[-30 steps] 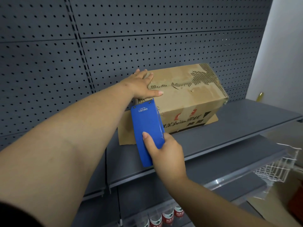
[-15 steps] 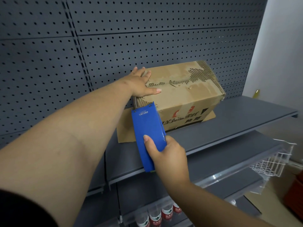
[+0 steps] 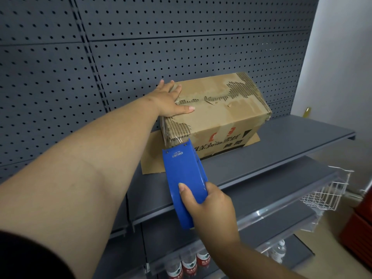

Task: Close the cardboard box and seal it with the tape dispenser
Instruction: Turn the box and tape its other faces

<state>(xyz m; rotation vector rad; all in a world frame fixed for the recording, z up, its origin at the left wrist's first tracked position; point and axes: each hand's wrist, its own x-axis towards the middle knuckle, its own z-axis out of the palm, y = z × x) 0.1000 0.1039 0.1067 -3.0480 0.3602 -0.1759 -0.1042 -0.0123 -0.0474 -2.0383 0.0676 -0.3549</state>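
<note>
A worn brown cardboard box (image 3: pixel 219 115) lies closed on a grey shelf (image 3: pixel 281 150), its top skin torn along the middle seam. My left hand (image 3: pixel 171 101) presses flat on the box's top left end, fingers spread. My right hand (image 3: pixel 209 206) grips a blue tape dispenser (image 3: pixel 185 178) by its lower end. The dispenser's front edge sits against the lower part of the box's left end face. Clear tape shines on that end face above the dispenser.
A flat cardboard sheet (image 3: pixel 153 158) lies under the box. Grey pegboard (image 3: pixel 141 47) backs the shelf. Lower shelves hold several bottles (image 3: pixel 189 264). A white wire basket (image 3: pixel 326 196) hangs at the right, with a red object (image 3: pixel 360 234) beyond it.
The dispenser has slid down the box's left end face, from its top edge towards the bottom. My left hand has stayed pressed on the top.
</note>
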